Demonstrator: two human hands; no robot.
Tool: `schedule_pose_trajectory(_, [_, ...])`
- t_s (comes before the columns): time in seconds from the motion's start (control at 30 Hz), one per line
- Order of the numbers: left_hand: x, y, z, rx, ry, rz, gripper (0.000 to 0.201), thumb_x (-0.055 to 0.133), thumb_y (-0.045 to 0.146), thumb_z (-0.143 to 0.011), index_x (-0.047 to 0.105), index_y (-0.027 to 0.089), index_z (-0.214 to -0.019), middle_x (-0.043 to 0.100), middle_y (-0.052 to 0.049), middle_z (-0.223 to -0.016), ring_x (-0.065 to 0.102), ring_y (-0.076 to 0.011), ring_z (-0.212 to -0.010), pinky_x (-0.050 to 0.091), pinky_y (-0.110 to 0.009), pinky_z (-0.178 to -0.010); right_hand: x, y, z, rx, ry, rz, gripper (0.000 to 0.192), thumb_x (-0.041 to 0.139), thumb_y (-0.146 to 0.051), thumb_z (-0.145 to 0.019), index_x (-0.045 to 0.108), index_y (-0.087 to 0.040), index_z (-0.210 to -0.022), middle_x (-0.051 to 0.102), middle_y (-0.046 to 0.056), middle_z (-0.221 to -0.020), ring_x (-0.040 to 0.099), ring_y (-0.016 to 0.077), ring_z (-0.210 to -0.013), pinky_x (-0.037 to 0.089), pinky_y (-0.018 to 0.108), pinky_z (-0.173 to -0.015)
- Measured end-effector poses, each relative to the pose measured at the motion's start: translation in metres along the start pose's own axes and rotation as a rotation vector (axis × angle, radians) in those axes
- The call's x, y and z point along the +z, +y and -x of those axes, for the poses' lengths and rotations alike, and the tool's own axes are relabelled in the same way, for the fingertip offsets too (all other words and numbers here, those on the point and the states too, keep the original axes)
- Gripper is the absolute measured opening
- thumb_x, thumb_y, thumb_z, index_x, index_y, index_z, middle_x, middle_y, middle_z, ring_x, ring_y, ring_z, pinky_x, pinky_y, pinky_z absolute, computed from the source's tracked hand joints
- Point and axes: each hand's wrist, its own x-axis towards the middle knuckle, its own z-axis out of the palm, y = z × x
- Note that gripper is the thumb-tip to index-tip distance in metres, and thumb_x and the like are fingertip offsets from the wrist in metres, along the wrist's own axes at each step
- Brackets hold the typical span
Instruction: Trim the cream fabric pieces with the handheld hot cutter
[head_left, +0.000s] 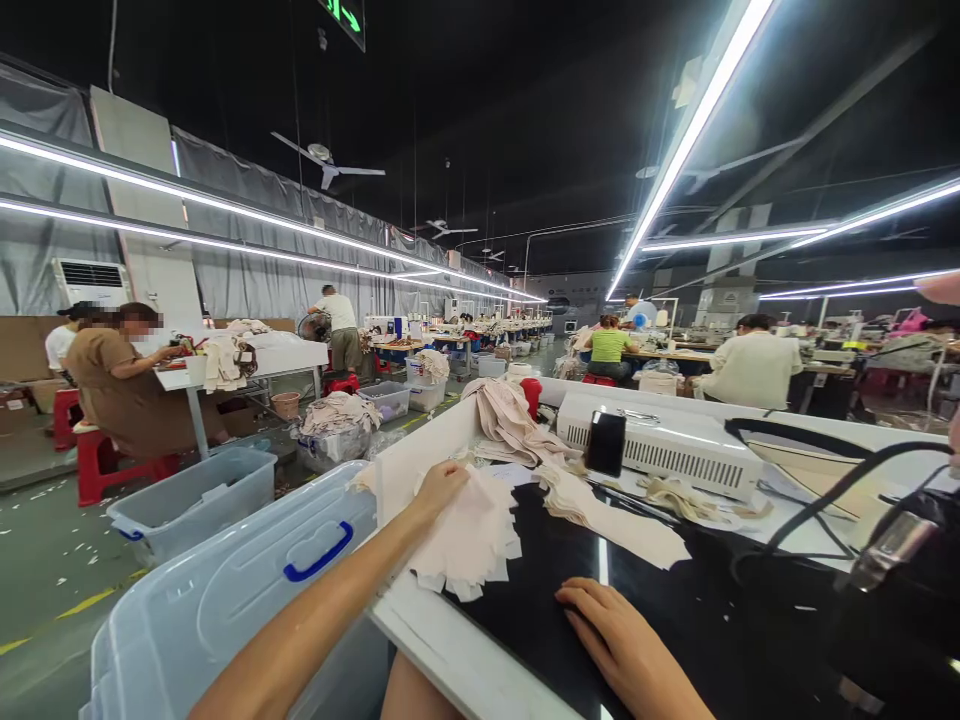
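My left hand (441, 485) reaches forward and rests on a stack of pale pink fabric pieces (471, 540) at the left side of the black worktable (570, 610). Its fingers curl over the top of the stack, gripping the upper piece. My right hand (611, 630) lies flat, palm down, on the bare black tabletop near the front edge, holding nothing. More cut fabric pieces (615, 520) trail across the table beyond both hands.
A white machine box (660, 445) with a black phone (604, 442) leaning on it stands behind the fabric. Black cables (825, 500) run at the right. A clear lidded bin (247, 580) with a blue handle sits left of the table. Other workers sit at tables in the hall.
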Motion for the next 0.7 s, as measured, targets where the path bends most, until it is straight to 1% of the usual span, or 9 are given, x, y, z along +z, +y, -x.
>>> schedule_pose_trajectory(0.2, [0.022, 0.017, 0.036, -0.048, -0.135, 0.309, 0.039, 0.075, 0.041, -0.111, 0.068, 0.018, -0.142, 0.070, -0.012, -0.141, 0.074, -0.0284, -0.119, 0.066, -0.049, -0.100, -0.002, 0.004, -0.003, 0.005, 0.001, -0.027, 0.035, 0.053, -0.040, -0.112, 0.084, -0.027, -0.117, 0.086, 0.013, -0.124, 0.084, 0.0333, -0.114, 0.070, 0.050, -0.103])
schedule_pose_trajectory(0.37, [0.035, 0.025, 0.073, -0.084, -0.259, 0.445, 0.038, 0.075, 0.041, -0.111, 0.069, 0.017, -0.140, 0.071, -0.012, -0.138, 0.074, -0.0273, -0.116, 0.066, -0.048, -0.098, -0.001, 0.007, -0.007, 0.049, 0.029, -0.116, 0.041, 0.055, -0.054, -0.108, 0.086, -0.027, -0.113, 0.087, 0.014, -0.120, 0.084, 0.0372, -0.113, 0.069, 0.054, -0.103])
schedule_pose_trajectory(0.4, [0.036, 0.027, 0.079, -0.093, -0.278, 0.459, 0.038, 0.075, 0.041, -0.111, 0.069, 0.017, -0.140, 0.071, -0.012, -0.138, 0.074, -0.0272, -0.115, 0.066, -0.047, -0.098, -0.001, 0.007, -0.007, 0.064, 0.033, -0.141, 0.043, 0.056, -0.057, -0.107, 0.086, -0.028, -0.111, 0.087, 0.014, -0.116, 0.084, 0.0381, -0.109, 0.069, 0.056, -0.101])
schedule_pose_trajectory(0.47, [0.037, 0.029, 0.092, -0.110, -0.308, 0.477, 0.038, 0.075, 0.041, -0.111, 0.069, 0.017, -0.140, 0.071, -0.012, -0.137, 0.074, -0.0272, -0.115, 0.066, -0.047, -0.098, -0.003, 0.006, -0.009, 0.098, 0.040, -0.203, 0.045, 0.059, -0.063, -0.103, 0.086, -0.028, -0.101, 0.087, 0.014, -0.106, 0.084, 0.0398, -0.102, 0.068, 0.058, -0.099])
schedule_pose_trajectory(0.57, [0.036, 0.033, 0.107, -0.119, -0.329, 0.490, 0.037, 0.075, 0.040, -0.111, 0.069, 0.017, -0.139, 0.071, -0.011, -0.137, 0.074, -0.0271, -0.115, 0.066, -0.047, -0.097, -0.008, 0.000, -0.013, 0.164, 0.046, -0.339, 0.045, 0.069, -0.071, -0.093, 0.082, -0.029, -0.084, 0.087, 0.014, -0.105, 0.082, 0.0416, -0.104, 0.066, 0.057, -0.102])
schedule_pose_trajectory(0.63, [0.034, 0.035, 0.116, -0.115, -0.331, 0.496, 0.036, 0.075, 0.040, -0.110, 0.069, 0.017, -0.138, 0.071, -0.011, -0.136, 0.075, -0.0269, -0.114, 0.067, -0.047, -0.097, -0.012, -0.008, -0.014, 0.237, 0.059, -0.460, 0.047, 0.075, -0.075, -0.087, 0.081, -0.029, -0.083, 0.088, 0.012, -0.106, 0.081, 0.0413, -0.105, 0.067, 0.053, -0.101])
schedule_pose_trajectory(0.7, [0.033, 0.036, 0.123, -0.110, -0.328, 0.498, 0.036, 0.075, 0.040, -0.111, 0.070, 0.017, -0.137, 0.072, -0.011, -0.134, 0.075, -0.0263, -0.112, 0.067, -0.046, -0.095, -0.015, -0.021, -0.015, 0.330, 0.063, -0.605, 0.053, 0.074, -0.081, -0.085, 0.082, -0.028, -0.088, 0.087, 0.011, -0.100, 0.081, 0.0388, -0.100, 0.069, 0.050, -0.097])
